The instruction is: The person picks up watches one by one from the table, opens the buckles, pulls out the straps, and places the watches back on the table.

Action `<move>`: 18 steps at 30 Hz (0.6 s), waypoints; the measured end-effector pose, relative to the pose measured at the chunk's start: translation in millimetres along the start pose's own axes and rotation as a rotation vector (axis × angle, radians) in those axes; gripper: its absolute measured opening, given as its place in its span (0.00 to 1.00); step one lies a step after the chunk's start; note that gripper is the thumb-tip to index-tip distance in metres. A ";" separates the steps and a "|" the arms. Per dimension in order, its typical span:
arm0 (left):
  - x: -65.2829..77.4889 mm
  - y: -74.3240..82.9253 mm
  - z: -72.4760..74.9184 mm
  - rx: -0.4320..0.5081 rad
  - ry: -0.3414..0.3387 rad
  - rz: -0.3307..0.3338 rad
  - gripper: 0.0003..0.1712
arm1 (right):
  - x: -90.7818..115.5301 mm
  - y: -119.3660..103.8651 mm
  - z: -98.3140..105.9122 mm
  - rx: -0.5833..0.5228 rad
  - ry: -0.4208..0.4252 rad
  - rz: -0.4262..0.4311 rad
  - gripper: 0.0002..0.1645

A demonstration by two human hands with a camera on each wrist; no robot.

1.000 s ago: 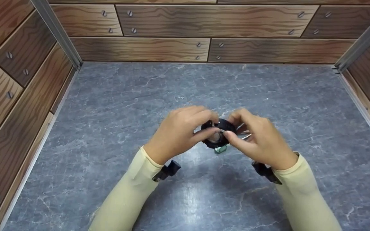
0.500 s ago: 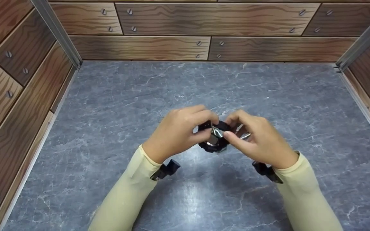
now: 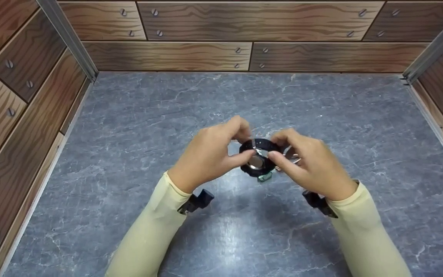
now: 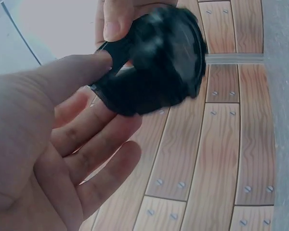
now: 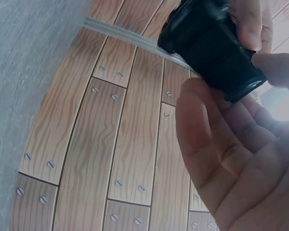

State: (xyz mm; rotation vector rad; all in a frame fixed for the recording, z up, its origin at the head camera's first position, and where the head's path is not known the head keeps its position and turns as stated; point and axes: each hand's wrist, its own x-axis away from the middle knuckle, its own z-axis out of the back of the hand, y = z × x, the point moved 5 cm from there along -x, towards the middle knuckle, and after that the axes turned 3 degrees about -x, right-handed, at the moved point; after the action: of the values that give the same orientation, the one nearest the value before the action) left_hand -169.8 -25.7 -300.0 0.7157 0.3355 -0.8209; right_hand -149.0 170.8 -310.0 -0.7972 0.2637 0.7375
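In the head view a black wristwatch (image 3: 258, 172) with its strap looped is held up between both hands. A silvery round back shows inside the loop. My left hand (image 3: 214, 154) pinches the strap's near end, thumb inside the loop and index finger bent by the upper rim. My right hand (image 3: 310, 161) grips the other side, thumb and fingers on the band. In the left wrist view the watch (image 4: 159, 91) is blurred, with the left thumb pressed on its strap. The right wrist view shows the broad black band (image 5: 207, 48) between the right thumb and fingers.
Beneath the watch a small green thing (image 3: 264, 177) lies on the grey marbled table (image 3: 167, 107). Silvery curved lines (image 3: 294, 157) show behind the right fingers, partly hidden. Wood-pattern walls (image 3: 244, 21) stand at the back and both sides.
The watch has shifted and tilted slightly in my hands. My left index finger has risen from the strap's upper edge, the left hand spreading a little. The right hand has barely moved.
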 end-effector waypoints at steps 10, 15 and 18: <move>-0.5 4.3 4.8 0.008 0.176 -0.111 0.03 | 0.7 0.0 0.0 -0.135 -0.016 -0.055 0.09; -0.1 7.1 6.4 -0.012 0.218 -0.169 0.02 | 0.9 -2.3 1.3 -0.159 -0.021 -0.045 0.10; -0.1 8.6 6.7 -0.038 0.224 -0.188 0.04 | 0.6 -3.5 2.1 -0.153 -0.020 -0.030 0.11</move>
State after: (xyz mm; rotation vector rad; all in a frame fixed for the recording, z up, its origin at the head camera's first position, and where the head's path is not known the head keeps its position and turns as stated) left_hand -163.3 -26.2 -291.3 0.7496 0.6254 -0.9108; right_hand -146.2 170.9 -306.9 -0.9367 0.1780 0.7431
